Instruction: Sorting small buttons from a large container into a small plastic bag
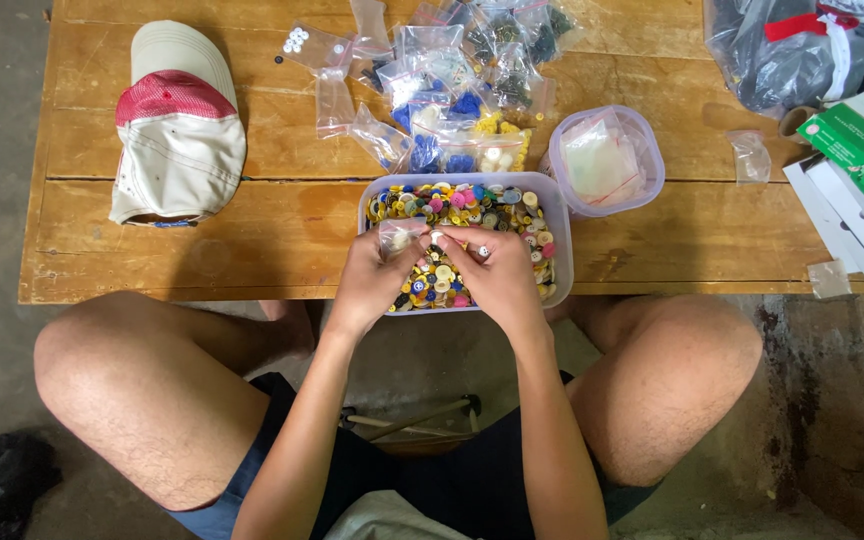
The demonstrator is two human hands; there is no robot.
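A clear plastic tub (560, 232) full of mixed coloured buttons (472, 205) stands at the near edge of a low wooden table (282, 235). Both my hands hover over its near half. My left hand (377, 275) pinches a small clear zip bag (399, 236) by its top. My right hand (497, 270) meets it from the right, its fingertips pinching a small pale button at the bag's mouth.
Behind the tub lies a heap of small zip bags (452, 90) with sorted buttons. A second tub (607, 160) with empty bags sits to the right. A red-and-cream cap (177, 125) lies left; boxes (857, 170) and a plastic sack (792, 45) lie right. My knees flank the table.
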